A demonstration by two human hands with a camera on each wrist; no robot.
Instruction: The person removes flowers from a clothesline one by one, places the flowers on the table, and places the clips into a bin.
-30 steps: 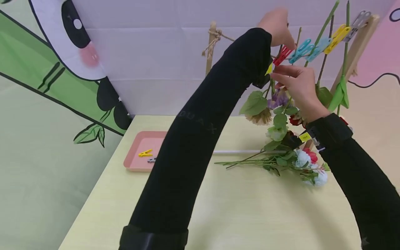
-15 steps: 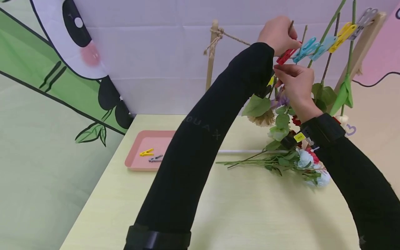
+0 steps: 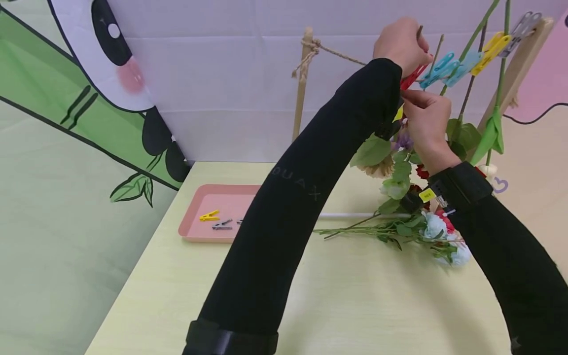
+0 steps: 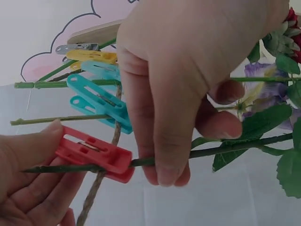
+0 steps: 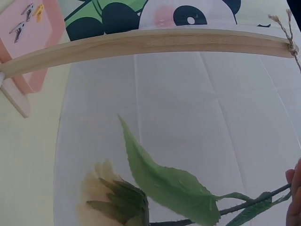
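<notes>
My left hand (image 3: 401, 47), at the top of the head view, grips a red clothespin (image 4: 96, 153) by its handles. The clothespin sits across the twine (image 4: 91, 200) and a dark green flower stem (image 4: 218, 149). Just below it, my right hand (image 3: 429, 121) pinches that stem between thumb and fingers. From the stem hangs a beige flower (image 5: 115, 197) with a large green leaf (image 5: 164, 181), head downward. Alongside, blue clothespins (image 3: 439, 71), a yellow clothespin (image 3: 490, 53) and a grey clothespin (image 3: 523, 33) hold other stems on the line.
A pink tray (image 3: 191, 224) on the left of the table holds a yellow clothespin (image 3: 209, 215) and grey ones. Loose flowers (image 3: 435, 226) lie on the table under the hanging ones. Wooden posts (image 3: 302, 84) carry the twine.
The left hand has come down slightly onto the red clothespin, and its fingers now cover more of it. The right hand keeps its pinch on the stem. The view has shifted slightly.
</notes>
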